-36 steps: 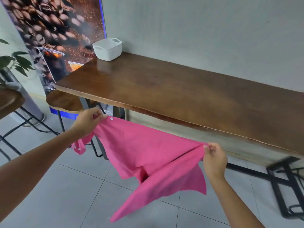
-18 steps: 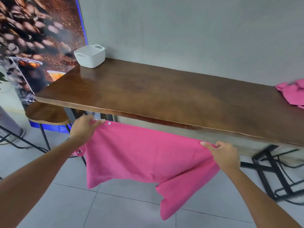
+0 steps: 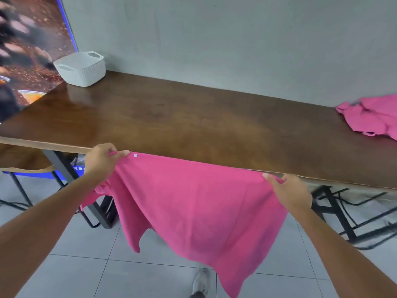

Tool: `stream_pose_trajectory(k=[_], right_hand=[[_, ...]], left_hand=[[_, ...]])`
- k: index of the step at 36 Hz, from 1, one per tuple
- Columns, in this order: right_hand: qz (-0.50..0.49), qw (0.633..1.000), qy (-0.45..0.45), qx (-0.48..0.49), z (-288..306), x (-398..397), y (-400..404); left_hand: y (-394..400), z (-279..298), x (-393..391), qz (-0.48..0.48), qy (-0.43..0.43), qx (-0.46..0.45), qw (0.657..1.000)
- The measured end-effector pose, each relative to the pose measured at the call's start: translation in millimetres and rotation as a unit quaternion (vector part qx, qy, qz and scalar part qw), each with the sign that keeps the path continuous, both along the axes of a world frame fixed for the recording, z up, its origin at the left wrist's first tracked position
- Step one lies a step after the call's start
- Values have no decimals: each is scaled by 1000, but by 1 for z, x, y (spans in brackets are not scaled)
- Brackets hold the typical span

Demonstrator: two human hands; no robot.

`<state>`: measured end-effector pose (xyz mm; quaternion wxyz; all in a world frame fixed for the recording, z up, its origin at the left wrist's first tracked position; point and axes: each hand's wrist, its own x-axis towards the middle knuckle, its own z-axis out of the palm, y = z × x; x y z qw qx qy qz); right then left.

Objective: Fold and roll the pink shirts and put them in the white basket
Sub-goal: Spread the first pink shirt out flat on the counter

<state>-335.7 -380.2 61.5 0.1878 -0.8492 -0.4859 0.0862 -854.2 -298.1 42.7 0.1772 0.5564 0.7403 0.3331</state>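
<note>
Pink shirt (image 3: 193, 203): long axis along table (image 3: 193, 117) front edge, hanging below; top edge pinched by left hand (image 3: 101, 162), right hand (image 3: 290, 192)

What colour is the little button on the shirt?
The button on the pink shirt is white, seen in the head view.

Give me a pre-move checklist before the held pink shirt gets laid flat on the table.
1. Left hand grips the held shirt at its top edge: ok.
2. Right hand grips the other end: ok.
3. Shirt spread between the hands, not bunched: ok.
4. Table bare ahead of the shirt: ok.
5. Second shirt crumpled at the table's right end, apart from the landing spot: ok.
6. White basket at the far left corner, contents: cannot tell.
</note>
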Motion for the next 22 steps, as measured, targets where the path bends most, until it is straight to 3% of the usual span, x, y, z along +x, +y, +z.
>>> stream_pose_trajectory(k=[4, 11, 17, 22], right_hand=[[-15, 1000, 13, 7, -6, 15, 25], [55, 993, 63, 81, -29, 50, 75], [20, 996, 65, 50, -40, 68, 119], [3, 999, 15, 31, -41, 77, 146]], left_hand=[[26, -1, 10, -2, 18, 8, 1000], [77, -1, 34, 18, 7, -18, 1000], [114, -14, 52, 27, 13, -36, 999], [136, -30, 63, 37, 31, -18, 999]])
